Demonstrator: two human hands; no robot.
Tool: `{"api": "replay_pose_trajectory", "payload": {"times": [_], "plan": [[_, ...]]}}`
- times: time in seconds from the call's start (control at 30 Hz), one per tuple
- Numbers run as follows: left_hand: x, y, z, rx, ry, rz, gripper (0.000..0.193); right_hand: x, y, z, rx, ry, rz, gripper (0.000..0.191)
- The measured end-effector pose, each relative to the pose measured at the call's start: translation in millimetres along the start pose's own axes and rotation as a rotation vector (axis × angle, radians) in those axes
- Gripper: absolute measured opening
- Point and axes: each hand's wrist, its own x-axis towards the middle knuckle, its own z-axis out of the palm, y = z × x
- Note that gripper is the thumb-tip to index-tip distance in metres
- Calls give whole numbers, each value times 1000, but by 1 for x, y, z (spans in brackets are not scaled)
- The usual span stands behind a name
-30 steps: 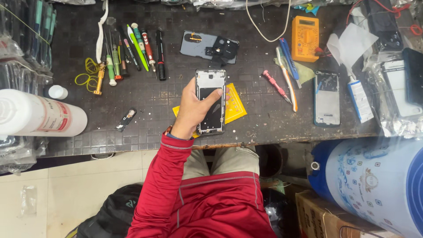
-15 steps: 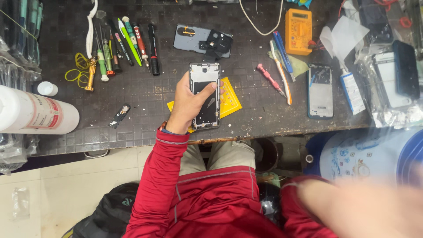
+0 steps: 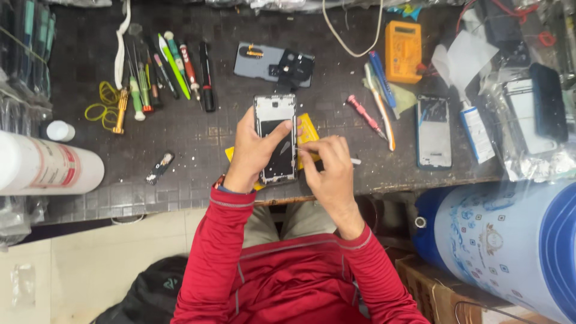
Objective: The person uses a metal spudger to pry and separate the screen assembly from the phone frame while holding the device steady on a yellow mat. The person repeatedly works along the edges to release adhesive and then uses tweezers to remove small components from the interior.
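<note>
phone [image 3: 275, 139], opened and likely light, stiff and fragile, lies on the bench under your left hand [image 3: 252, 150], fingers curled round its edge, thumb across its middle, while your right hand [image 3: 329, 171] just beside it pinches a thin tool; grip its side rails.

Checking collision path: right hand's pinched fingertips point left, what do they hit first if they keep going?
Likely the opened phone held in the left hand: the right hand points a thin tool at its right edge. Depth unclear.
</note>
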Motion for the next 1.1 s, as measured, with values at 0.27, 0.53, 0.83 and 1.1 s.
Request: {"api": "replay_pose_trajectory", "payload": {"times": [0.27, 0.53, 0.83, 1.1], "plan": [[-12, -6, 4, -14, 5, -19, 30, -10, 3, -3, -6, -35, 16, 13], [-15, -8, 0, 35, -1, 39, 30, -12, -6, -1, -50, -43, 13, 14], [-19, -10, -1, 2, -10, 3, 30, -22, -6, 5, -77, -10, -14, 16], [-23, -13, 12, -32, -15, -20, 28, -27, 1, -2, -64, 0, -11, 16]]}}
